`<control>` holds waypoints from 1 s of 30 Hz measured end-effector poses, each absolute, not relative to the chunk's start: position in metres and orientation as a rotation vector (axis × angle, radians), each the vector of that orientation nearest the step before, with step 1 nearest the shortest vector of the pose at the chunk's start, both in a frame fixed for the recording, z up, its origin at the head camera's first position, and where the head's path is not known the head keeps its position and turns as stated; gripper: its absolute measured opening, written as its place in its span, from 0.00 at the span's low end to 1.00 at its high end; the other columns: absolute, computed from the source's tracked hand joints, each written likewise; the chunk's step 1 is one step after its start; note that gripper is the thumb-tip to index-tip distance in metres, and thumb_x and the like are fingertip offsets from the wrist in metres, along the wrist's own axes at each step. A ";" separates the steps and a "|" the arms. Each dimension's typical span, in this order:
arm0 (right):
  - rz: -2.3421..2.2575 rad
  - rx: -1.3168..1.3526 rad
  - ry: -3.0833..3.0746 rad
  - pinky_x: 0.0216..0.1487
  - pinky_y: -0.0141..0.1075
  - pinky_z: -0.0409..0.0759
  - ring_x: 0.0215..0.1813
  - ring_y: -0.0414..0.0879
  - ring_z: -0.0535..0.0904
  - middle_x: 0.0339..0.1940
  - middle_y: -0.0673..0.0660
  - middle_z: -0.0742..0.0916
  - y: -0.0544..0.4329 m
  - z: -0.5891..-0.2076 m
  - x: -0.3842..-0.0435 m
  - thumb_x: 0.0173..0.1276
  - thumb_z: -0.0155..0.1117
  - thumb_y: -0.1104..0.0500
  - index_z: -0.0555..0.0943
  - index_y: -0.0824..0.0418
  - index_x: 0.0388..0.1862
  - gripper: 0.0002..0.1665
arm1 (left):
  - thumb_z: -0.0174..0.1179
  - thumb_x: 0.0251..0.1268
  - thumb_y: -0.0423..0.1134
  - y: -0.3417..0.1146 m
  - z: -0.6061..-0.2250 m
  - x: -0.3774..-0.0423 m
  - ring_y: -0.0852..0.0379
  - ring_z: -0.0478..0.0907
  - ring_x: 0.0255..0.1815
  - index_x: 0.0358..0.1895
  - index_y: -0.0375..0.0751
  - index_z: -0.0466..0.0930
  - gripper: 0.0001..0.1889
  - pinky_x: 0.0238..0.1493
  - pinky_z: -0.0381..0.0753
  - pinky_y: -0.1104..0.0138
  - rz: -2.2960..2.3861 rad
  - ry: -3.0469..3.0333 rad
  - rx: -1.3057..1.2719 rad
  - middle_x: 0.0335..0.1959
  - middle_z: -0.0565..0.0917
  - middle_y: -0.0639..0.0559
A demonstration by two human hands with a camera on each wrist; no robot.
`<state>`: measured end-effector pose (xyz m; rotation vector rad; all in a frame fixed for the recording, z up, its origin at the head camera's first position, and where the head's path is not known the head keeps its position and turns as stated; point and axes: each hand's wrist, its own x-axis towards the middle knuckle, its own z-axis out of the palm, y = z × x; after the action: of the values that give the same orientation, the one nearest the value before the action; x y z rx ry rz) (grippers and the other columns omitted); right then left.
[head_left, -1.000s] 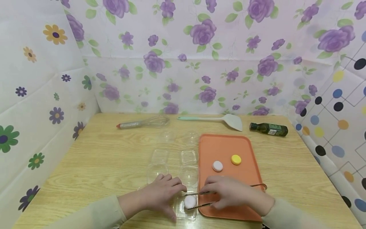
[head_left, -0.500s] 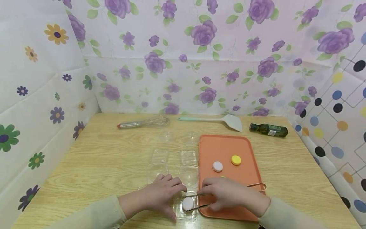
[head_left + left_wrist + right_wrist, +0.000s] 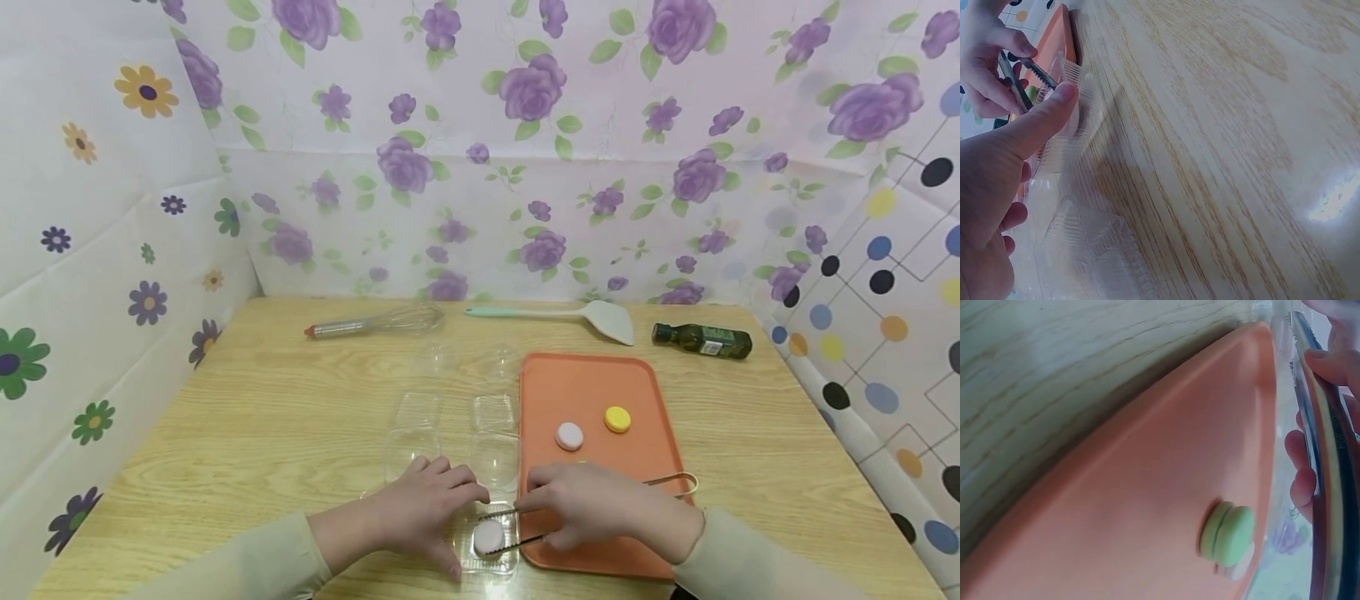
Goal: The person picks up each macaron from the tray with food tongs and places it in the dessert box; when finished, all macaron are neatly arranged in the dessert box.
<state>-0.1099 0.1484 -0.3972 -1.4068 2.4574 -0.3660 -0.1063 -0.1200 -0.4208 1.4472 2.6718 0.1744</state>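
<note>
At the near edge of the table, a smooth, round white macaron (image 3: 489,537) sits between the serrated tips of shiny metal tongs (image 3: 1335,475), inside an open, ribbed box (image 3: 507,563) of clear plastic; whether it touches the base cannot be told. Clock directions run from this box.

Between nine and ten o'clock, the left hand (image 3: 420,512) is spread wide along the box's side. Between two and three, the right hand (image 3: 585,507) pinches the tongs, their arms slightly apart.

At two o'clock lies a matte orange tray (image 3: 585,383) with rounded corners, bearing a pale macaron (image 3: 569,436), a yellow macaron (image 3: 617,419) and a green macaron (image 3: 1232,534).

Beyond, at twelve, is a ribbed clear plastic container (image 3: 493,412); at eleven, a wire whisk (image 3: 405,318); at one, a flat-bladed spatula (image 3: 611,321); towards two, a dark glossy bottle (image 3: 701,341).
</note>
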 end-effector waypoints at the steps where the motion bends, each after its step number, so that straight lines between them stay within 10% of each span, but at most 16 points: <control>1: -0.375 -1.398 2.455 0.28 0.21 0.67 0.29 0.30 0.66 0.38 0.41 0.75 0.149 -0.398 -0.110 0.56 0.69 0.53 0.81 0.49 0.53 0.23 | 0.66 0.30 0.71 -0.120 -0.421 -0.107 0.64 0.62 0.39 0.58 0.57 0.70 0.44 0.38 0.58 0.69 0.172 2.670 1.446 0.48 0.70 0.66; 18: -0.623 -1.250 2.461 0.38 0.27 0.71 0.37 0.37 0.72 0.44 0.43 0.76 0.190 -0.395 -0.111 0.57 0.68 0.57 0.79 0.54 0.56 0.25 | 0.66 0.30 0.71 -0.115 -0.408 -0.117 0.61 0.64 0.43 0.61 0.53 0.68 0.47 0.40 0.61 0.67 0.173 2.701 1.418 0.53 0.72 0.62; 30: -0.656 -1.138 2.552 0.33 0.28 0.70 0.34 0.40 0.72 0.43 0.45 0.76 0.226 -0.400 -0.124 0.58 0.68 0.57 0.80 0.55 0.55 0.23 | 0.68 0.37 0.65 -0.112 -0.395 -0.158 0.46 0.66 0.58 0.65 0.45 0.65 0.49 0.58 0.62 0.46 0.329 2.719 1.140 0.62 0.69 0.50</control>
<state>-0.1243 0.2260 -0.3999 -1.1377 2.5522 -0.6556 -0.1578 -0.1125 -0.3951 1.1400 2.7192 0.3294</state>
